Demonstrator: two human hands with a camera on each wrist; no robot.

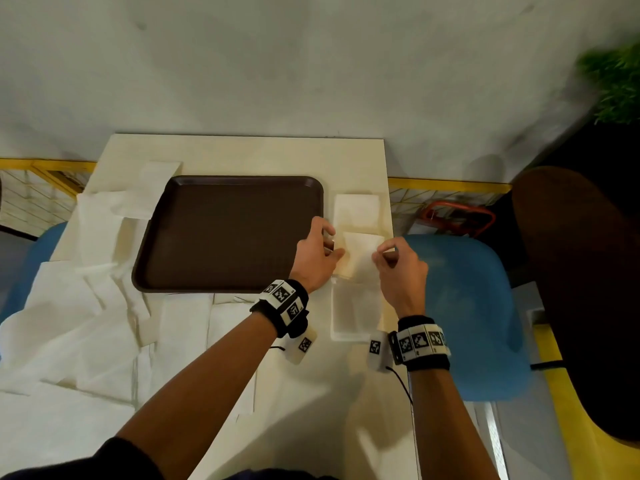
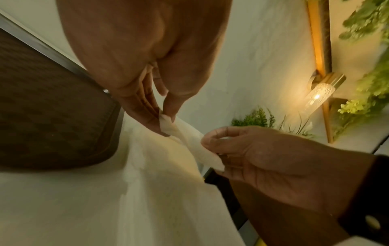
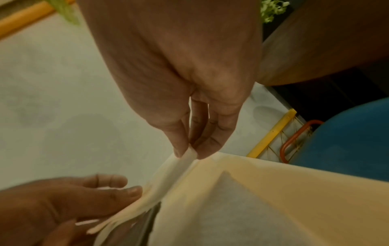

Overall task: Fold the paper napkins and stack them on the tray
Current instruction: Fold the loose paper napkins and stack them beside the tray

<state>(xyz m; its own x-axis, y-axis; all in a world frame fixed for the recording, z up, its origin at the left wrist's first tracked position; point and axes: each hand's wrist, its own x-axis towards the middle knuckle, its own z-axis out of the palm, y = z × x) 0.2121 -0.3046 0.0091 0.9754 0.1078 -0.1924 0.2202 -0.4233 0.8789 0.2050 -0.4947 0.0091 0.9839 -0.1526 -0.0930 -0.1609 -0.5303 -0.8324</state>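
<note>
Both forearms reach over the bench (image 1: 242,157) in the head view. Left hand (image 1: 317,259) and right hand (image 1: 401,271) each pinch a top corner of one napkin (image 1: 360,261), raised just right of the bare brown tray (image 1: 228,233). Loose napkins (image 1: 86,306) lie left.

Left wrist view: thumb and fingers (image 2: 155,123) pinch its corner.

Right wrist view: the fingertips (image 3: 179,148) likewise pinch paper.

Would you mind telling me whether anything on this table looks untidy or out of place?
Yes: the unfolded napkins left of the brown tray lie rumpled, overlapping and hanging over the table's edge. The tray holds no napkins. Both hands, left hand and right hand, pinch one napkin right of it.
</note>
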